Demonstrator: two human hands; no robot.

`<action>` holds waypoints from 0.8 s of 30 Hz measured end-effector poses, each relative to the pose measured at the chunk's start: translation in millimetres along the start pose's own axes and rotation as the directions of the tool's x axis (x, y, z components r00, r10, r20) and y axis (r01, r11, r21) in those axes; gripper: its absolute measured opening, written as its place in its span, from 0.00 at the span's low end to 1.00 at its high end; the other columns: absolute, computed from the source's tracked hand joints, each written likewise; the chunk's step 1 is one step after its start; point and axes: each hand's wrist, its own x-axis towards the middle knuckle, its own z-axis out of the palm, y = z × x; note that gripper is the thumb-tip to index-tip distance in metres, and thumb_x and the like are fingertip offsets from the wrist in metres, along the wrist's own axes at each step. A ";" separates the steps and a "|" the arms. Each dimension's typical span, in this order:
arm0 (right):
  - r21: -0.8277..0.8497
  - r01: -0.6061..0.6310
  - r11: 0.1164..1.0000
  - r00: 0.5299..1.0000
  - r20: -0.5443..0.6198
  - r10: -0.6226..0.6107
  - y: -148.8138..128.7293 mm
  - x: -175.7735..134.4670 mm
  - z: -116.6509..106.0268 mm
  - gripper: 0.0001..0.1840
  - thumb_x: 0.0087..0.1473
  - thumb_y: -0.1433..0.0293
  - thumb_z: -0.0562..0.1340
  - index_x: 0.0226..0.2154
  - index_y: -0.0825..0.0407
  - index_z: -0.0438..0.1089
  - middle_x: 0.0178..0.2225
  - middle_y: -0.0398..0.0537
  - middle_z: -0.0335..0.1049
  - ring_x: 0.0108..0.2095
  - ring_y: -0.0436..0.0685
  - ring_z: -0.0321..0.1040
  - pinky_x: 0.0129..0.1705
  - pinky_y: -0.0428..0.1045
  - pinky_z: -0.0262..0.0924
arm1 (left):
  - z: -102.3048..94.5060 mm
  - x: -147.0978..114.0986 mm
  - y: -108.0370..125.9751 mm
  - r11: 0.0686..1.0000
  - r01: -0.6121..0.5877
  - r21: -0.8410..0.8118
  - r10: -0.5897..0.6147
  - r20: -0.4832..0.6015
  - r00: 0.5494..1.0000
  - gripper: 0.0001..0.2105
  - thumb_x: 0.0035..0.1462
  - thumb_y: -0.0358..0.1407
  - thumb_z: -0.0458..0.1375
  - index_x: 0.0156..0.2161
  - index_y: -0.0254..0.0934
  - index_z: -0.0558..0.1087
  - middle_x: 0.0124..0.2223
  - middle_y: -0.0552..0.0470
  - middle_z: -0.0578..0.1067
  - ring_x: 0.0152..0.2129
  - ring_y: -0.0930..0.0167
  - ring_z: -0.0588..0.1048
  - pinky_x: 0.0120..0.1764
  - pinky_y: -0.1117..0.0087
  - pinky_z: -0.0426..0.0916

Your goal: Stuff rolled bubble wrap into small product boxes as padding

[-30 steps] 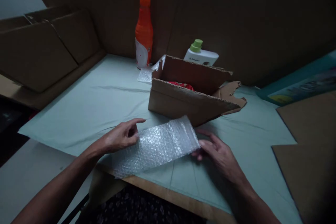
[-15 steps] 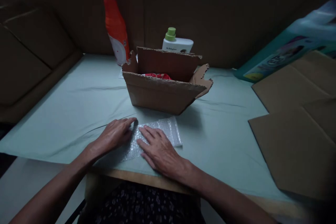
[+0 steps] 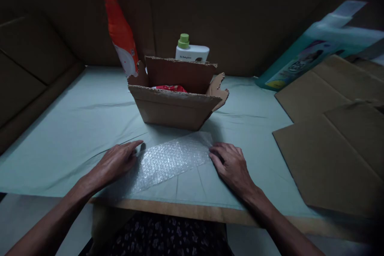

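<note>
A strip of clear bubble wrap (image 3: 171, 159) lies slantwise on the pale green cloth in front of me. At its right end, my right hand (image 3: 232, 163) has its thumb and fingers closed on the edge of the wrap. My left hand (image 3: 118, 159) rests at the left part of the strip, index finger stretched out, its other fingers partly hidden underneath. Just beyond the wrap stands a cardboard box (image 3: 174, 110) with its flaps up. Something red and shiny (image 3: 172, 88) shows inside it, mostly hidden by the front wall.
Behind the box stand an orange bottle (image 3: 121, 32) and a white bottle with a green cap (image 3: 192, 52). A large teal jug (image 3: 312, 54) leans at the right, behind flat cardboard pieces (image 3: 336, 160). Brown cardboard walls (image 3: 225, 16) enclose the back and left.
My right hand has moved right, drawing out the end of the bubble wrap, which now lies longer and flatter. My left hand stays at the left part. The view has shifted slightly.
</note>
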 end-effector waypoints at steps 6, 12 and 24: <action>0.089 -0.076 0.993 0.997 -0.017 0.077 9.3 21.2 -18.3 0.19 0.62 0.58 0.58 0.48 0.50 0.76 0.63 0.60 0.65 0.57 0.73 0.67 0.49 0.66 0.66 | -21.2 24.2 -12.9 0.961 0.017 -0.278 -0.081 -0.222 0.972 0.34 0.56 0.49 0.58 0.65 0.38 0.63 0.53 0.40 0.74 0.46 0.58 0.76 0.44 0.59 0.73; 0.419 -0.324 0.848 0.945 0.189 0.267 7.4 102.3 1.1 0.37 0.50 0.51 0.65 0.57 0.54 0.65 0.51 0.60 0.75 0.49 0.70 0.73 0.47 0.61 0.69 | -19.3 95.5 -1.5 0.784 -0.016 -0.621 -0.231 -0.315 0.920 0.35 0.50 0.49 0.59 0.60 0.33 0.64 0.56 0.38 0.73 0.47 0.57 0.75 0.43 0.59 0.73; 0.504 -0.281 0.817 0.959 0.104 0.265 33.2 188.5 30.1 0.36 0.47 0.55 0.64 0.55 0.56 0.65 0.45 0.59 0.77 0.37 0.64 0.73 0.37 0.57 0.69 | -23.4 171.1 -9.9 0.731 -0.142 -0.667 -0.188 -0.397 0.899 0.27 0.55 0.43 0.57 0.59 0.34 0.64 0.51 0.43 0.75 0.45 0.63 0.73 0.44 0.63 0.71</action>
